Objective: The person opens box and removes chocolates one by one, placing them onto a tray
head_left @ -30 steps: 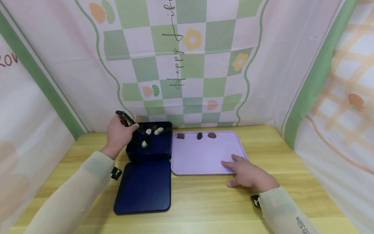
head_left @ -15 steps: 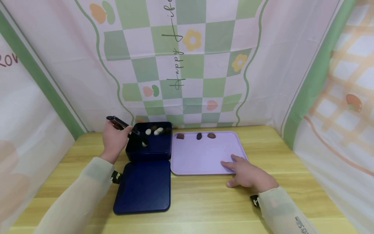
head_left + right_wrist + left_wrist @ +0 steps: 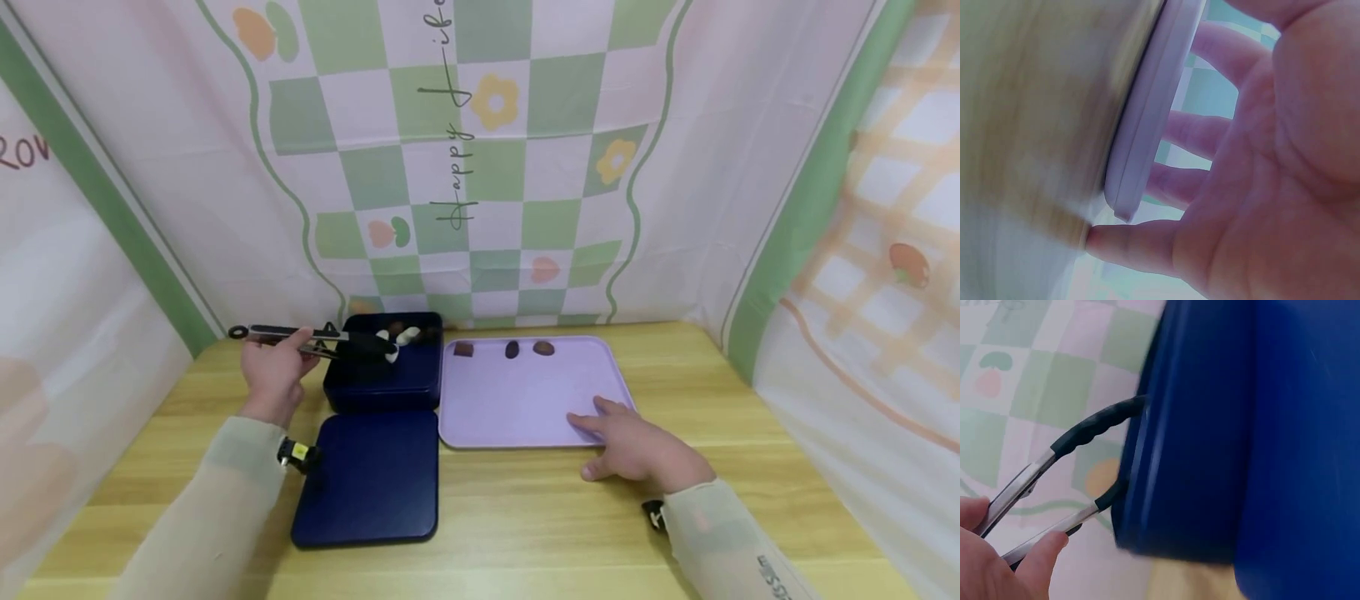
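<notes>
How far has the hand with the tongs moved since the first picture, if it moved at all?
Yes: in the head view, the left hand moved left and nearer the person, away from the blue box.

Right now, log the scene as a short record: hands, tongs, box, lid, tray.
left hand: grips tongs
tongs: dark tips at the box, one white piece by them; whether pinched, cannot tell
box: dark blue, uncovered, more white pieces inside
lid: off, on table, box's near side
tray: lilac, right of box; three dark pieces along far edge
right hand: fingers spread at tray's near right corner
</notes>
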Motion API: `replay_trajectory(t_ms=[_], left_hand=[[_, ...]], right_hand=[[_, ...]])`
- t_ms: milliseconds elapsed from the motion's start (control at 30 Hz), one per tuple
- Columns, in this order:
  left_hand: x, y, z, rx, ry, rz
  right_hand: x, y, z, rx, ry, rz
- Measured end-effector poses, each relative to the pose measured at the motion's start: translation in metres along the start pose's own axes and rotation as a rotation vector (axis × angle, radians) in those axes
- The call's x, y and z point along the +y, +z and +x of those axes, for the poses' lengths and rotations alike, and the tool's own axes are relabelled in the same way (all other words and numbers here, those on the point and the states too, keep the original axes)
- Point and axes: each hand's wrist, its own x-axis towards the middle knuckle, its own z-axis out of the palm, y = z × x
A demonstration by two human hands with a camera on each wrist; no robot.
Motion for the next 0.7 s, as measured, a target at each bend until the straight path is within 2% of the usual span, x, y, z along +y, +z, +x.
replay_trajectory(t_ms=[167,333,567,667,700], left_hand=[[0.001,0.022,-0.014,-0.035,-0.038,-0.075],[-0.004,0.06,-0.037,-0.096,-0.009,-0.09],[-0.025,0.117,-0.072,-0.19,0.054,-0.122],[-0.036,0.138,-0.087,-0.218,0.058,-0.101],[-0.039,0.144,-0.093,-0.225,0.062,-0.068]], right_hand=[[0.001,-0.001,-0.002,0.003,-0.001,0.009],[0.001,-0.002,-0.003,0.003,-0.002,0.014],[0.001,-0.001,-0.003,0.004,-0.004,0.005],[0.001,-0.002,-0.003,0.005,-0.004,0.001],[0.0,-0.002,-0.003,0.005,-0.003,0.003]])
